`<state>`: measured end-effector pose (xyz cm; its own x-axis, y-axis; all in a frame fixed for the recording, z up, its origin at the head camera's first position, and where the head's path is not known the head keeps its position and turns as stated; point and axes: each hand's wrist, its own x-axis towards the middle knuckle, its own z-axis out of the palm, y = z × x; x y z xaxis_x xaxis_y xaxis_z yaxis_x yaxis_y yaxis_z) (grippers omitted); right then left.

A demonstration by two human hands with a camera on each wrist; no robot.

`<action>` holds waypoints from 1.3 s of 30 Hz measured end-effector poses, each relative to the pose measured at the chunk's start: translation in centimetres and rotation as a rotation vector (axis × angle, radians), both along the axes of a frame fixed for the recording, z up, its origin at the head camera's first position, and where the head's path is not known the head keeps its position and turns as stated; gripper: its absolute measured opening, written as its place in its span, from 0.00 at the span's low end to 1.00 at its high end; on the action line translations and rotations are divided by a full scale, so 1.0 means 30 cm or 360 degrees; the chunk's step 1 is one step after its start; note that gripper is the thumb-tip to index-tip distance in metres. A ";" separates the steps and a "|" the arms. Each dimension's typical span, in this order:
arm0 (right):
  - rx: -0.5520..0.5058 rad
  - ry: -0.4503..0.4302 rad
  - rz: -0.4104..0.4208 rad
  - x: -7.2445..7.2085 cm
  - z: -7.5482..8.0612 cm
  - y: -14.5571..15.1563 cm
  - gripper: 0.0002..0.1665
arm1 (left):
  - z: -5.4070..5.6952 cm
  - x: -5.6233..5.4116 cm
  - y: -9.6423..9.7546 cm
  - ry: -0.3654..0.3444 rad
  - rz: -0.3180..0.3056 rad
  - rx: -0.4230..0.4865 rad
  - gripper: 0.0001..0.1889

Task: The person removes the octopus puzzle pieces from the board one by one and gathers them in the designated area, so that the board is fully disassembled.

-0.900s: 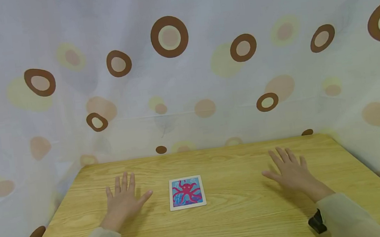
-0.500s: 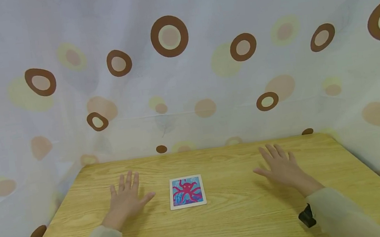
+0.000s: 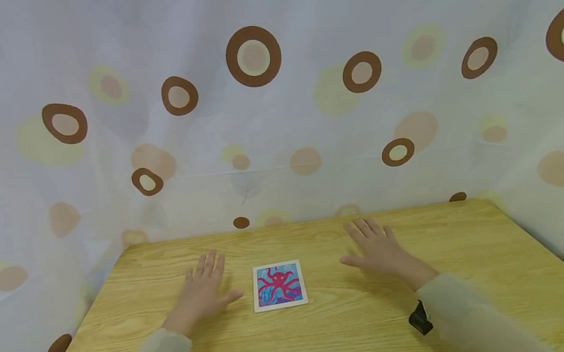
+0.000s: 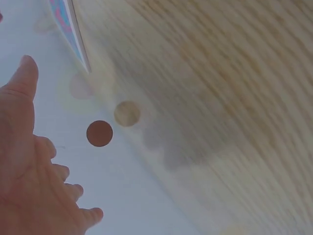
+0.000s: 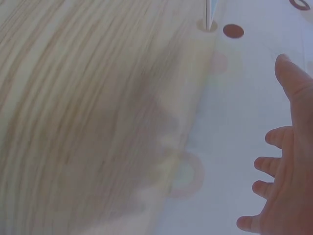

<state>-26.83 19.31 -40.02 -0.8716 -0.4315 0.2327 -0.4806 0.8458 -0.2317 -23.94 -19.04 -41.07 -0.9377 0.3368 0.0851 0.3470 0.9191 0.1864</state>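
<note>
The tile (image 3: 279, 285) is lying flat on the table (image 3: 331, 333), octopus face up, somewhat left of midway between the side edges and apart from the back edge. The left hand (image 3: 202, 294) is hovering just beside it, toward the table's left edge, thumb apart from the tile. The right hand (image 3: 379, 252) is hovering farther off, between the tile and the table's right edge. Fingers on both hands are standing apart and gripping nothing; shadows (image 4: 181, 137) on the wood are suggesting raised palms.

Assessment: the hands are apparently framing the tile from both sides. Good practice is calling for level, even lowering, with the right hand covering the wider gap. As the tile is looking thin and lying flush, pinching its rim is probably proving awkward; steadying one side while working a fingertip under the other is seeming sounder. One-sided pushing is risking a skid toward the opposite edge.
</note>
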 end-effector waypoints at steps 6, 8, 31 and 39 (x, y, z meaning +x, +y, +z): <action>-0.0003 -0.0096 0.0129 -0.016 -0.026 -0.081 0.48 | -0.038 -0.025 0.034 0.0026 -0.0105 -0.0043 0.47; -0.0013 -0.0144 0.0179 -0.018 -0.032 -0.107 0.49 | -0.049 -0.026 0.047 0.0022 -0.0131 -0.0060 0.47; 0.0185 -0.0541 0.0412 0.006 -0.081 -0.282 0.47 | -0.027 -0.013 0.110 -0.0340 -0.0280 -0.0069 0.40; 0.0224 -0.0593 0.0402 0.008 -0.072 -0.291 0.43 | -0.027 -0.013 0.115 -0.0398 -0.0262 -0.0069 0.41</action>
<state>-26.58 10.58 -42.17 -0.7482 -0.6458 -0.1519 -0.5814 0.7485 -0.3188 -24.32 -15.60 -41.87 -0.8601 0.4845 -0.1595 0.4405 0.8632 0.2467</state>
